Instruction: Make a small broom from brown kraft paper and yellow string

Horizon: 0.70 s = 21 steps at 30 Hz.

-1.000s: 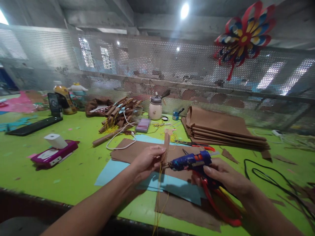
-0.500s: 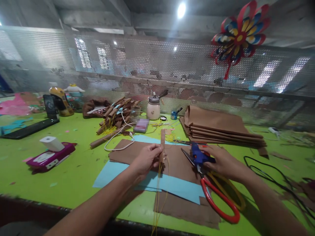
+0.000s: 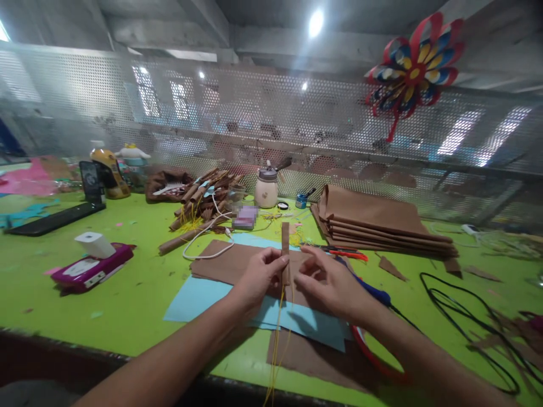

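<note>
Pinched between the thumb and fingers of my left hand (image 3: 263, 272) is a narrow brown paper strip (image 3: 285, 240), held upright. Yellow strings (image 3: 278, 333) hang from its lower end toward the table edge. My right hand (image 3: 328, 280) is just right of the strip, fingers curved and apart, holding nothing. Partly hidden behind the right wrist, a blue glue gun (image 3: 375, 291) lies on the table. Below the right forearm shows a red handle loop of large scissors (image 3: 377, 362). Brown paper sheets (image 3: 220, 261) and light blue paper (image 3: 190, 302) lie beneath both hands.
Folded brown paper (image 3: 373, 215) is stacked at back right. A black cable (image 3: 458, 316) loops at right. Rolled brown paper pieces (image 3: 203, 195) are heaped at back left, near a white cable (image 3: 186, 255). A purple power strip (image 3: 93, 270) sits left; a lidded jar (image 3: 266, 187) stands behind.
My right hand has let go of the glue gun, now lying farther right, and moved left beside the strip. My left hand still holds the strip. The view shifted slightly.
</note>
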Tool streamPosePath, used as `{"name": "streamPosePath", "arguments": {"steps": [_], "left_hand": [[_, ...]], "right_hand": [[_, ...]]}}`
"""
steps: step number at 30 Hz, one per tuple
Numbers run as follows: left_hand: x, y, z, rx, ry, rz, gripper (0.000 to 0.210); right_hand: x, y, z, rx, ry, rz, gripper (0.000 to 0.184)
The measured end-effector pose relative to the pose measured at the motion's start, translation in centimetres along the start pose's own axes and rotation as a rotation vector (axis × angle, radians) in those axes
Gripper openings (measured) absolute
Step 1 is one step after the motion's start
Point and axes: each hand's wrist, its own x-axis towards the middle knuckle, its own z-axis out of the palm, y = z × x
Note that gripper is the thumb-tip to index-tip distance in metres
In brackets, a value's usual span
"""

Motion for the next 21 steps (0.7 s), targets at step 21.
{"name": "streamPosePath", "arguments": {"steps": [21], "left_hand": [[-0.2,0.1,0.0,-0.134,-0.077,-0.049,0.025]], "right_hand": [[0.4,0.3,4.4,0.36,0.096,0.11,0.063]]}}
